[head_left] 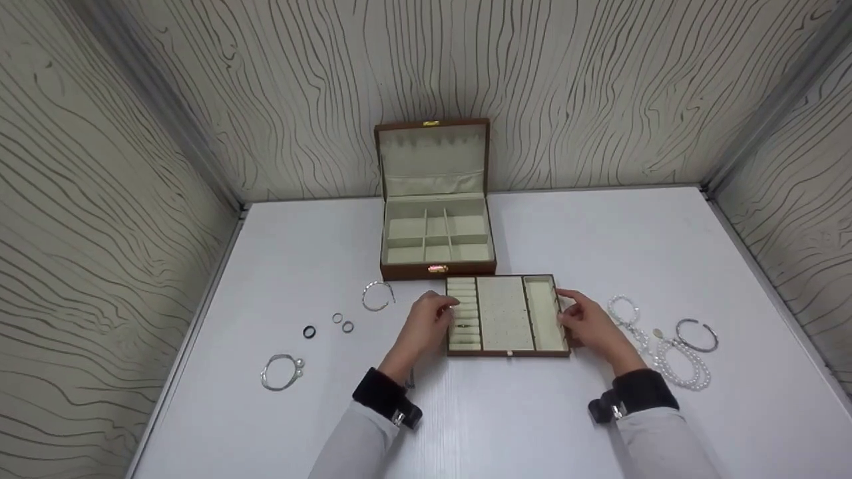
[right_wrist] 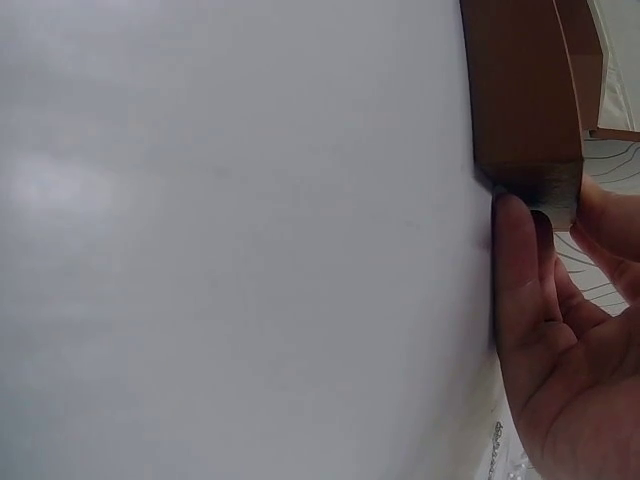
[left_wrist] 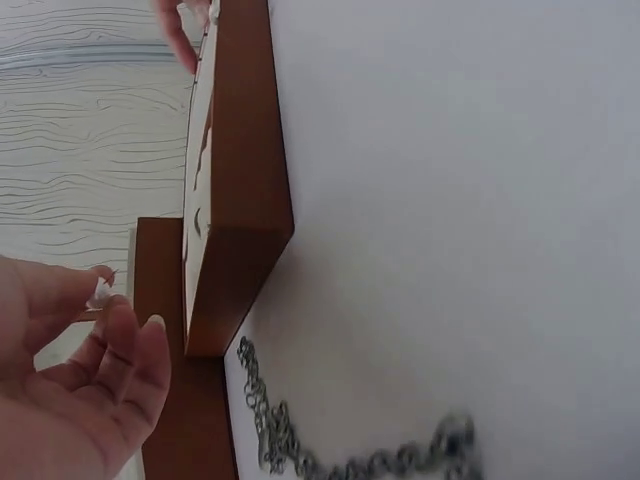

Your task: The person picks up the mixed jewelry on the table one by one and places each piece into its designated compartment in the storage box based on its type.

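My left hand (head_left: 424,324) pinches a small pale piece (left_wrist: 100,293) by the padded rolls (head_left: 466,313) at the left end of the tray (head_left: 506,303); my right hand (head_left: 594,327) grips its right end. Its long axis runs left-right, the open box (head_left: 406,271) just behind.

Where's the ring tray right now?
In the head view, the ring tray is just right of centre, in front of the open jewelry box, between left hand and right hand.
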Motion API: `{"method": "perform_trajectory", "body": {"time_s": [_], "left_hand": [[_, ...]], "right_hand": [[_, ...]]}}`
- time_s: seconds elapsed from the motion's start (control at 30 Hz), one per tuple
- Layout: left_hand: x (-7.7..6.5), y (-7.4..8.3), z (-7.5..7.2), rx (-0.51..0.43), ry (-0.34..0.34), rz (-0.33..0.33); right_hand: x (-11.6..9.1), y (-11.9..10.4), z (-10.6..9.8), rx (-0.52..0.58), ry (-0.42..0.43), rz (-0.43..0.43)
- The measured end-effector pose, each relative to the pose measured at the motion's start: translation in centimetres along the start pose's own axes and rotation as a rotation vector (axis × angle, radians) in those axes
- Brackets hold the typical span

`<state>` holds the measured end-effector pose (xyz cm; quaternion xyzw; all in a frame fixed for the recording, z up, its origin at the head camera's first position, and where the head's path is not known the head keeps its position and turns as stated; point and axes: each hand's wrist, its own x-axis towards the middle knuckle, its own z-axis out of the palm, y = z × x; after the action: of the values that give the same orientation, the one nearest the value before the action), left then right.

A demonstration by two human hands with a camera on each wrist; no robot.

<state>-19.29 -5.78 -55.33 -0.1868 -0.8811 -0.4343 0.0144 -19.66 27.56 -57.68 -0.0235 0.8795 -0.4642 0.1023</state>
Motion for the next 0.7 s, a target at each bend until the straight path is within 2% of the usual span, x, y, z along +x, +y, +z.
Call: {"method": "perform_trajectory", "body": {"time_s": [0.17, 0.37, 0.57, 0.7], "left_hand": [[1.1, 0.8, 1.7, -0.038, -0.011, -0.040], [2.4, 1.5, 3.0, -0.040, -0.010, -0.055], [3.1, 1.8, 3.9, 0.041, -0.005, -0.095], [3.3, 1.9, 4.2, 0.119, -0.003, -0.089]], "right_hand": [[0.0, 0.1, -0.1, -0.009, 0.006, -0.021], [-0.2, 0.1, -0.1, -0.014, 0.013, -0.036], [-0.2, 0.0, -0.1, -0.016, 0.012, -0.033], [-0.1, 0.0, 0.0, -0.019, 0.003, -0.015]]}}
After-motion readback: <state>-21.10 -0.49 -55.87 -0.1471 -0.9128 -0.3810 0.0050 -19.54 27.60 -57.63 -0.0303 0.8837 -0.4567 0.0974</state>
